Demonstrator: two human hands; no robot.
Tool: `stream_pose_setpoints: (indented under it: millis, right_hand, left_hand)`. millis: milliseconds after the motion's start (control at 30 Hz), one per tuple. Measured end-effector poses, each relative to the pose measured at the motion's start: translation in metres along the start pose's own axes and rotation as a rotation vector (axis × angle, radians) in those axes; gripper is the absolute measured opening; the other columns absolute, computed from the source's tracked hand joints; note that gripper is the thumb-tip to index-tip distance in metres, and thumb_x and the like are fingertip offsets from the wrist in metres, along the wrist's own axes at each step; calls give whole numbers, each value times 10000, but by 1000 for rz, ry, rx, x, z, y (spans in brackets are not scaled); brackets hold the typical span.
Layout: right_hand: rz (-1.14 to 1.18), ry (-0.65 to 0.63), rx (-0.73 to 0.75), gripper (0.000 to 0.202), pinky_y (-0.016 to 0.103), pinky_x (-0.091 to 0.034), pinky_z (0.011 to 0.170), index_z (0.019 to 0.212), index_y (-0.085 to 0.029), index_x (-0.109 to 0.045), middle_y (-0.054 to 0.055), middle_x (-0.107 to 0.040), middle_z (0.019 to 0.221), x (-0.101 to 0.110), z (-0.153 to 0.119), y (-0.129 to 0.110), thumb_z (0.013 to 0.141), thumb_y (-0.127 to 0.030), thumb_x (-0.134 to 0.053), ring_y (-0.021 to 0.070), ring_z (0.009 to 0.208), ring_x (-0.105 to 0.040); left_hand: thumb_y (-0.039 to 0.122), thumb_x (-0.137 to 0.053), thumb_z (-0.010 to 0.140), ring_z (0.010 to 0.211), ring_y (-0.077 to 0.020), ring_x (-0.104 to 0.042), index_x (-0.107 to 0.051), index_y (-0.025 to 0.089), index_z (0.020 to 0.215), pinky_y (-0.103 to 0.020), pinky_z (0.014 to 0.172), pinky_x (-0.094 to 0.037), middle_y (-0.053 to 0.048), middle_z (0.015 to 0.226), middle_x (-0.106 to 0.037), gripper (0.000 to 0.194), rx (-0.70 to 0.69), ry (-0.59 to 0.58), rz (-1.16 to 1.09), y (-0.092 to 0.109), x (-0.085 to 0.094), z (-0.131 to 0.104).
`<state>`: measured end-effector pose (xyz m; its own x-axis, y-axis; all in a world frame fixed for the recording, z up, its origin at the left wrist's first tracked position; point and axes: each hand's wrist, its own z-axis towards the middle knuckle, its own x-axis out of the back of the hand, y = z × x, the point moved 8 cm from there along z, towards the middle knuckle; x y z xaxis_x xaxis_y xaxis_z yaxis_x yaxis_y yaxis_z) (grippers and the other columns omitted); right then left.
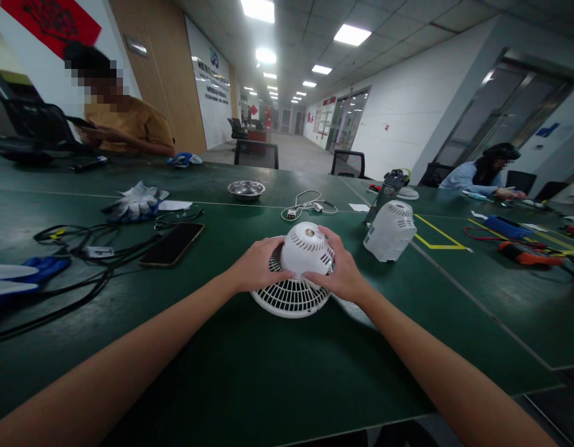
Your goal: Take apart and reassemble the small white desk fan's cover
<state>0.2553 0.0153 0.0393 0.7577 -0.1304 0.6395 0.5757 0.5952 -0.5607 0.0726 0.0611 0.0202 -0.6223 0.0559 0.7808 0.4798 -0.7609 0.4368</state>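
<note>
A white fan's motor cover, domed with slots and a small brass-coloured spot on top, sits over a round white fan grille on the green table. My left hand curls around the cover's left side, thumb at its front. From the right, my right hand grips the same cover, its thumb also in front. The fingertips at the back are partly hidden. Whether cover and grille are joined, I cannot tell. To the right stands a white slotted plastic housing.
Beyond my hands lie a white cable and a metal bowl. At left are a phone, black cables and work gloves. A dark bottle stands behind the housing. Two people sit across the table.
</note>
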Motion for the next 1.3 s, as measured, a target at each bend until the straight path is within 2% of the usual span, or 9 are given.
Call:
stream_pose_setpoints:
  millis: [133, 233, 333, 433, 533, 867, 1100, 1300]
  right_hand:
    - [216, -111, 24, 1054, 608, -469, 1058, 1540, -314, -223, 108, -598, 1369, -5, -1, 1, 703, -393, -858, 337, 1196, -623]
    - [281, -138, 25, 1042, 602, -491, 1032, 1537, -326, -255, 90, -619, 1339, -3, -1, 4, 697, -396, -867, 338, 1174, -632]
    - [249, -130, 35, 1014, 600, -493, 1027, 1539, -329, -279, 92, -594, 1380, 0, 1, 3, 710, -407, -857, 350, 1202, -612]
    - [144, -112, 91, 1016, 618, -423, 1099, 1546, -340, -274, 99, -466, 1528, 2, 2, -6, 712, -410, -852, 375, 1327, -521]
    - [42, -107, 130, 1015, 632, -374, 1133, 1554, -346, -251, 98, -390, 1590, 1, 1, -12, 728, -422, -837, 382, 1378, -471]
    - [30, -135, 139, 1000, 668, -365, 1127, 1571, -356, -230, 99, -378, 1602, 2, 2, -10, 756, -441, -804, 398, 1383, -472]
    - [94, -156, 61, 1065, 637, -440, 1084, 1570, -351, -228, 107, -474, 1536, -4, 1, -7, 714, -466, -851, 377, 1321, -543]
    - [43, -113, 99, 1024, 619, -434, 1102, 1559, -360, -268, 86, -450, 1559, -2, 1, -9, 722, -479, -847, 363, 1320, -548]
  left_hand:
    - [672, -724, 726, 1063, -336, -609, -579, 182, 1264, -558, 949, -470, -145, 1189, -662, 742, -29, -60, 17, 7, 5, 2]
    - [679, -716, 728, 1095, -336, -584, -600, 190, 1237, -541, 951, -460, -142, 1224, -643, 715, -38, -117, -3, 11, 4, 2]
    - [667, -709, 745, 1160, -349, -553, -603, 200, 1271, -557, 983, -435, -143, 1295, -614, 711, -33, -142, -20, 12, 2, 3]
    - [653, -713, 750, 1171, -347, -547, -587, 205, 1314, -561, 996, -426, -144, 1316, -605, 732, -37, -162, -50, 11, 2, 3]
    - [651, -718, 747, 1165, -343, -545, -560, 200, 1350, -557, 996, -430, -149, 1318, -598, 770, -34, -179, -83, 11, 3, 2]
    - [650, -705, 751, 1141, -346, -555, -618, 198, 1290, -547, 960, -452, -146, 1287, -596, 709, 3, -199, -95, 1, -1, 2]
    - [629, -709, 753, 1122, -337, -580, -610, 207, 1302, -523, 936, -474, -139, 1250, -622, 700, -27, -213, -121, 7, -1, 2]
    - [620, -672, 782, 1171, -346, -566, -619, 211, 1299, -521, 973, -454, -135, 1278, -614, 661, -45, -234, -142, 10, -2, 2]
